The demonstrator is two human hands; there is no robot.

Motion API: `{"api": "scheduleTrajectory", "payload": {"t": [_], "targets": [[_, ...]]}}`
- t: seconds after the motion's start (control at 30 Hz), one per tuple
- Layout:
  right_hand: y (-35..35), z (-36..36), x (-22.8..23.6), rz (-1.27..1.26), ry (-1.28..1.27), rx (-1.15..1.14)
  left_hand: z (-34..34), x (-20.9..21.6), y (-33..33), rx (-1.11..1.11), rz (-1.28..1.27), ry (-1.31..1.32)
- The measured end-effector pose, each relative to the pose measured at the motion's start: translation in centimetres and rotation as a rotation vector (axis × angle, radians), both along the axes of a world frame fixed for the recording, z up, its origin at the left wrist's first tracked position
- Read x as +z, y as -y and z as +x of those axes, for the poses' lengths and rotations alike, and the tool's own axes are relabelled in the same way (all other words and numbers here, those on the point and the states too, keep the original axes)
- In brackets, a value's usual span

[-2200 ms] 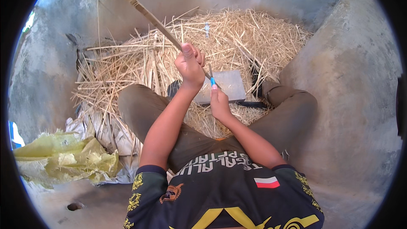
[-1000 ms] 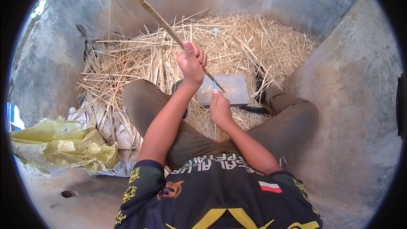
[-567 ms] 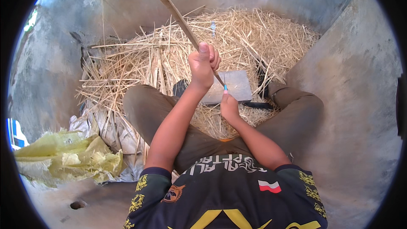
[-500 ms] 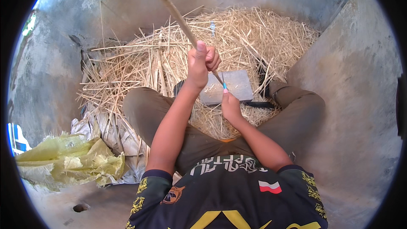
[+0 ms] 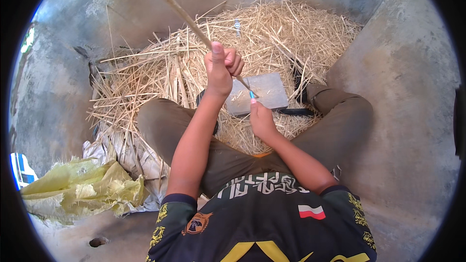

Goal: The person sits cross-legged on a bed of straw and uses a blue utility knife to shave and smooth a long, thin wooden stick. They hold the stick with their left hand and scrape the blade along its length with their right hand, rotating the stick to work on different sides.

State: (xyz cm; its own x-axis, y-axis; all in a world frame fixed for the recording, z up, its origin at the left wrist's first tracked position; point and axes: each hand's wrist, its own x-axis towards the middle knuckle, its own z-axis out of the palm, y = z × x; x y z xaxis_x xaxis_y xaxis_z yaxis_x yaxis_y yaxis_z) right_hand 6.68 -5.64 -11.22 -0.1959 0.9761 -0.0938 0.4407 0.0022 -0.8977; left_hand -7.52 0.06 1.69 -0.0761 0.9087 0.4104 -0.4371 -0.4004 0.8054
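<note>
My left hand is wrapped round a long, thin wooden stick, thumb pointing up along it. The stick slants from the far upper left down through the fist to its lower end over a grey rectangular block. In my closed right hand is a small knife with a blue-green part showing above the thumb. Its thin dark blade meets or lies close to the stick's lower end; exact contact is too small to tell. Pale shavings lie on the block between my legs.
A broad heap of straw-coloured shavings and strips spreads against the far wall. Loose sticks lie at its left. A torn yellow sack sits at lower left. Bare concrete walls rise around me; a hole is in the floor.
The upper stick and my left hand have shifted slightly left and up in the picture. The whole view has shifted a little too. Both hands keep their grip.
</note>
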Motion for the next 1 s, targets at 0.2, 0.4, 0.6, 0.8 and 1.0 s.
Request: {"api": "scheduleTrajectory", "payload": {"t": [0.2,0.4,0.6,0.8,1.0], "targets": [[0.2,-0.3,-3.7,0.040,0.068,-0.011,-1.1,-0.3,-0.1,0.018,-0.015,0.030],[-1.4,-0.2,-7.5,-0.008,0.297,-0.038,-1.2,-0.5,-0.6,0.043,-0.015,0.037],[-2.9,0.0,-8.7,-0.052,0.142,-0.079,-0.1,0.4,-0.7,0.045,-0.017,-0.049],[-0.9,-1.4,-3.7,0.058,-0.045,-0.059,-0.4,0.3,-0.4,0.072,-0.006,0.021],[-1.3,-1.6,-5.2,0.147,0.077,-0.028,-1.9,-0.5,-0.6,0.131,-0.042,0.072]]}}
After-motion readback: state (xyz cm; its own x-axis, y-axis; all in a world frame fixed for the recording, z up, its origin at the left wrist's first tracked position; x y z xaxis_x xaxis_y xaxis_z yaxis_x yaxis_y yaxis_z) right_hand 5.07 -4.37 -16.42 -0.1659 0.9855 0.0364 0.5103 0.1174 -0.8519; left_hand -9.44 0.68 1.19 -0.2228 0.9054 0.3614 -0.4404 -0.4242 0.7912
